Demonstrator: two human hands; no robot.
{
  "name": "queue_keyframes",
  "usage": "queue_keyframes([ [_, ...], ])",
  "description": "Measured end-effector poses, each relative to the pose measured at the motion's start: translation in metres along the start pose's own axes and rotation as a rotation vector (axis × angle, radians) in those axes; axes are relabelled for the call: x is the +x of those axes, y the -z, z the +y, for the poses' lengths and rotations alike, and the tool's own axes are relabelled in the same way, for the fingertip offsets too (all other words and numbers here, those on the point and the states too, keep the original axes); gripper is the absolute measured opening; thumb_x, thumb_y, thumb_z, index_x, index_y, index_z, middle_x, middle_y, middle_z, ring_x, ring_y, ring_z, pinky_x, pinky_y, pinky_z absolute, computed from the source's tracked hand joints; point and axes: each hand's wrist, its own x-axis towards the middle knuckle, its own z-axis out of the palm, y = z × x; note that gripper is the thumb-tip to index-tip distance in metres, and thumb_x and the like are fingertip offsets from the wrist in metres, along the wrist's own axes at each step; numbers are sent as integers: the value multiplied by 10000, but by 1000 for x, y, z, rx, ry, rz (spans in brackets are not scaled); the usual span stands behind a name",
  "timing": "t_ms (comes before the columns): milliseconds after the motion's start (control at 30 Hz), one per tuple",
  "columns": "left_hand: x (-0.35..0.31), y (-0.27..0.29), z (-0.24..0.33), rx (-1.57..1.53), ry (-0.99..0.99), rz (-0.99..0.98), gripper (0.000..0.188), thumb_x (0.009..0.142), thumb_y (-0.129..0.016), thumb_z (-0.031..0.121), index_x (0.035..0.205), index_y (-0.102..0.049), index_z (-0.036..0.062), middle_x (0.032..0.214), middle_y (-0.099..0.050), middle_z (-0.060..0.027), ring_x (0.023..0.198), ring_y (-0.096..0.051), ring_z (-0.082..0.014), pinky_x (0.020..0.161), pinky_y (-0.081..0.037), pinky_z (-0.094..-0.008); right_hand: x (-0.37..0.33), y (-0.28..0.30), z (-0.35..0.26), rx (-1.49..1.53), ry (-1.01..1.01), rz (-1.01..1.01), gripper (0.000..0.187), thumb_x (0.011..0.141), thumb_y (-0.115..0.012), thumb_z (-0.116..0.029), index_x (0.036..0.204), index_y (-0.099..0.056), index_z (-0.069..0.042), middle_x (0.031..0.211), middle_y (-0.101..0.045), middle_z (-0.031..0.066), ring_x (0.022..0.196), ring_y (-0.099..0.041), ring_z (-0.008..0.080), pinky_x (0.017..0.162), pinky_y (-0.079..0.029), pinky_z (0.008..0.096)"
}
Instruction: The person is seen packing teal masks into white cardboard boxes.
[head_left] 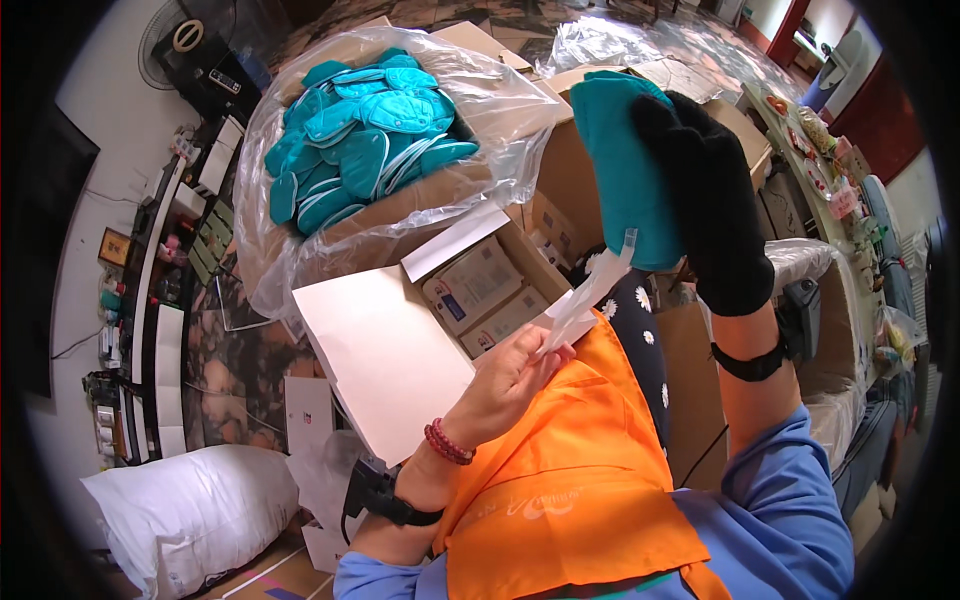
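My right hand (700, 190), in a black glove, is raised at the upper right and grips a flat piece of teal fabric (625, 170). Its thumb side is hidden. Lower and to the left, my bare left hand (505, 385) pinches a translucent plastic strip (590, 295), whose upper end reaches the fabric's lower edge. Beneath them an open white carton (385, 355) holds several small labelled packs (470, 285). Beyond it, a cardboard box lined with clear plastic (510, 125) is heaped with rounded teal fabric pads (375, 120).
A stuffed white sack (195, 515) lies at the lower left. Open cardboard boxes (680, 400) stand close on my right, one lined with plastic. A cluttered table (815, 150) runs along the right. A fan (165, 45) and a low shelf unit (160, 300) line the left wall.
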Motion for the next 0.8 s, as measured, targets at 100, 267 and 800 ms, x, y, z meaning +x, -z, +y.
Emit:
queue_keyframes([
  [100, 13, 3, 8, 348, -116, 137, 410, 959, -647, 302, 1211, -538, -2, 1167, -527, -84, 1137, -556, -211, 957, -466, -328, 3, -3, 3, -40, 253, 10, 220, 970, -587, -226, 1024, -685, -37, 877, -673, 61, 740, -655, 138, 679, -520, 278],
  [267, 35, -2, 29, 501, -338, 426, 726, 823, -794, 367, 1337, -430, 8, 1349, -490, -146, 1288, -478, -273, 1084, -378, -375, -7, -23, -29, 232, 168, -7, 243, 961, -647, -264, 1040, -675, -36, 835, -654, 4, 715, -588, 78, 638, -479, 244],
  [800, 12, -20, 6, -173, 35, -134, 259, 1068, -438, 246, 1097, -540, 9, 965, -563, -27, 814, -609, -98, 790, -509, -245, 26, 12, 18, -279, 219, 157, 303, 966, -586, -224, 1180, -666, -24, 1094, -697, 151, 893, -688, 189, 805, -526, 302],
])
